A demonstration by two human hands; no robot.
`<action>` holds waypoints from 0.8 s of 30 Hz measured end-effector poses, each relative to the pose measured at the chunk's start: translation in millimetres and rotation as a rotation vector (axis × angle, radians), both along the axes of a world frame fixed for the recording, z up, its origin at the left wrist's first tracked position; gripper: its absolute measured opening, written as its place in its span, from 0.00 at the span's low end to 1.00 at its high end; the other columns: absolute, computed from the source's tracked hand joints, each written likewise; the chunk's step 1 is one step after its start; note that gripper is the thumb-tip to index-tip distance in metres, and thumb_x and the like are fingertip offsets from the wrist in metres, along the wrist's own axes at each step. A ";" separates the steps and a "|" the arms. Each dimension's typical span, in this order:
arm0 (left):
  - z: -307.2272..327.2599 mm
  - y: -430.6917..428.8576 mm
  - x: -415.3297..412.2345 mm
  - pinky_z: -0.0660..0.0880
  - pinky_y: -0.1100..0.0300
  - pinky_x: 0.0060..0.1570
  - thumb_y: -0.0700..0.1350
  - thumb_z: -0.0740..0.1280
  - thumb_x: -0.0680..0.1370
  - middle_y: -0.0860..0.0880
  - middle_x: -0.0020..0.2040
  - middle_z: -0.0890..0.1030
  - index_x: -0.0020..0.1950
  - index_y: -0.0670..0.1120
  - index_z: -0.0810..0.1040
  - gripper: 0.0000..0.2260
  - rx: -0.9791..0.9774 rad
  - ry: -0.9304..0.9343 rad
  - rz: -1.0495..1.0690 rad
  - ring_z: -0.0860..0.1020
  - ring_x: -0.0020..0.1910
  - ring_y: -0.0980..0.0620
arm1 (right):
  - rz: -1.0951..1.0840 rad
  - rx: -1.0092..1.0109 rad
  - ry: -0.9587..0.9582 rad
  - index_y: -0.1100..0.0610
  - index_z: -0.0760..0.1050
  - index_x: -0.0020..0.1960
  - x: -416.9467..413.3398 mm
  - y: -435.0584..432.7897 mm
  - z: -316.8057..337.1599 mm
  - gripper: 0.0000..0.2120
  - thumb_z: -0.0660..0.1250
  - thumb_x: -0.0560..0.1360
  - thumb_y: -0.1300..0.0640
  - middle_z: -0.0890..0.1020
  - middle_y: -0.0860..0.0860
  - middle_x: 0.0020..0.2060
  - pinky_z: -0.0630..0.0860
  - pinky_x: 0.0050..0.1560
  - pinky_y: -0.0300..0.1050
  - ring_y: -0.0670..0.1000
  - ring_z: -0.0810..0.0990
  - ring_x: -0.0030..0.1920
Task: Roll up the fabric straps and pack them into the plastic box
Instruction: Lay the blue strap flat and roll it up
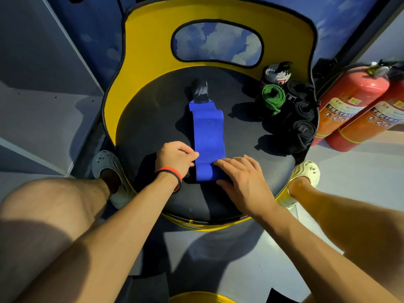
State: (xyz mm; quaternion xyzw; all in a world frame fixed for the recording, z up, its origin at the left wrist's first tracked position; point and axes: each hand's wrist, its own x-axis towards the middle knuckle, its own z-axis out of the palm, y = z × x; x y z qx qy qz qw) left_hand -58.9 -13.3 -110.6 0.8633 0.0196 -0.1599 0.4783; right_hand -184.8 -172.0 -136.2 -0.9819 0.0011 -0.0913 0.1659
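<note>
Left hand (pixel 175 159) is pinching the blue strap (pixel 208 132); right hand (pixel 242 178), fingers flat, is pressing its near end, likely to start rolling.

Flat fingers of the right hand (pixel 244 182) are covering the near right corner of the long blue elastic fabric strap (pixel 208 136). The left hand (pixel 175 158) is curling over the strap's left edge and hiding its own fingertips.

Black material (pixel 189 173) under that end is lying in shadow, nature undetermined.

The rolled black straps (pixel 303 119) are merging in shade; their count and any container round them cannot be told.

Print on the grey-and-white rolled strap (pixel 276 73) is showing too small to read.

The two red fire extinguishers (pixel 349 101) are running off the right edge, labels illegible.

A yellow curved object (pixel 196 297) is being cut by the bottom edge.
</note>
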 end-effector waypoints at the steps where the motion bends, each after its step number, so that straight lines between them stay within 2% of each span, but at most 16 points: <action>1: 0.4 -0.2 -0.4 0.84 0.53 0.43 0.41 0.77 0.72 0.51 0.33 0.84 0.38 0.47 0.83 0.05 0.017 -0.014 -0.009 0.83 0.31 0.55 | 0.008 0.016 0.024 0.51 0.75 0.68 2.8 -2.0 1.4 0.23 0.71 0.75 0.49 0.81 0.47 0.62 0.68 0.68 0.55 0.53 0.78 0.60; 5: 0.6 3.9 0.0 0.82 0.55 0.43 0.41 0.77 0.71 0.52 0.37 0.85 0.40 0.49 0.84 0.05 0.084 -0.044 -0.083 0.84 0.39 0.51 | 0.046 0.133 0.114 0.53 0.75 0.68 12.7 -7.5 5.7 0.21 0.68 0.77 0.50 0.78 0.50 0.61 0.75 0.60 0.53 0.56 0.77 0.56; 8: -1.0 9.4 -1.2 0.83 0.54 0.45 0.39 0.77 0.71 0.53 0.37 0.84 0.37 0.51 0.84 0.08 0.102 -0.011 -0.111 0.84 0.41 0.50 | 0.057 0.259 0.184 0.54 0.77 0.69 13.8 -11.6 11.0 0.21 0.67 0.77 0.49 0.75 0.51 0.59 0.75 0.61 0.49 0.55 0.77 0.57; 10: -0.4 12.6 -6.7 0.83 0.52 0.46 0.37 0.75 0.72 0.53 0.36 0.84 0.36 0.51 0.85 0.09 0.130 0.007 -0.148 0.83 0.40 0.50 | 0.080 0.277 0.253 0.54 0.77 0.70 12.6 -16.7 16.3 0.20 0.68 0.79 0.49 0.76 0.51 0.59 0.74 0.62 0.48 0.54 0.77 0.58; 13: 0.7 16.7 -15.0 0.83 0.55 0.46 0.37 0.72 0.74 0.53 0.39 0.85 0.41 0.50 0.87 0.09 0.167 0.042 -0.234 0.83 0.41 0.51 | 0.095 0.360 0.388 0.52 0.77 0.70 7.8 -23.8 24.7 0.19 0.69 0.80 0.49 0.78 0.49 0.58 0.73 0.62 0.45 0.49 0.77 0.57; 16: 3.0 21.0 -23.1 0.80 0.62 0.40 0.36 0.71 0.75 0.51 0.40 0.86 0.45 0.48 0.88 0.08 0.176 0.068 -0.298 0.83 0.39 0.53 | -0.017 0.578 0.391 0.49 0.81 0.62 3.2 -25.2 25.7 0.14 0.73 0.77 0.48 0.83 0.42 0.51 0.76 0.55 0.41 0.41 0.80 0.51; 18: 1.3 22.7 -25.0 0.78 0.61 0.38 0.36 0.70 0.75 0.48 0.36 0.85 0.42 0.45 0.88 0.08 0.180 0.081 -0.297 0.82 0.37 0.51 | -0.119 0.601 0.355 0.48 0.83 0.56 3.8 -23.4 22.5 0.12 0.74 0.75 0.45 0.83 0.41 0.47 0.76 0.51 0.41 0.41 0.80 0.47; 20: 5.4 23.7 -25.2 0.75 0.60 0.36 0.38 0.68 0.75 0.44 0.34 0.82 0.39 0.40 0.84 0.07 0.162 0.128 -0.254 0.79 0.37 0.44 | -0.198 0.569 0.341 0.48 0.84 0.56 5.9 -20.3 21.0 0.14 0.74 0.74 0.43 0.81 0.45 0.47 0.75 0.49 0.41 0.45 0.80 0.47; 22: 8.8 23.1 -21.8 0.78 0.63 0.44 0.42 0.70 0.76 0.45 0.41 0.82 0.45 0.42 0.82 0.04 0.078 0.210 -0.217 0.80 0.45 0.44 | -0.272 0.585 0.313 0.50 0.83 0.54 7.0 -18.0 20.1 0.15 0.74 0.73 0.41 0.82 0.47 0.46 0.75 0.46 0.41 0.48 0.80 0.46; 23: 11.1 23.6 -20.5 0.79 0.60 0.52 0.44 0.72 0.76 0.46 0.47 0.83 0.51 0.42 0.82 0.07 0.044 0.200 -0.216 0.82 0.50 0.46 | -0.314 0.605 0.290 0.51 0.82 0.53 7.3 -17.2 18.4 0.17 0.75 0.72 0.40 0.82 0.47 0.45 0.76 0.45 0.42 0.48 0.80 0.45; 24: 14.4 22.6 -20.9 0.80 0.53 0.57 0.48 0.73 0.76 0.46 0.51 0.84 0.54 0.42 0.83 0.12 0.044 0.205 -0.249 0.83 0.51 0.47 | -0.358 0.619 0.265 0.52 0.79 0.51 7.8 -16.4 16.1 0.19 0.75 0.71 0.39 0.82 0.46 0.43 0.77 0.44 0.44 0.48 0.80 0.44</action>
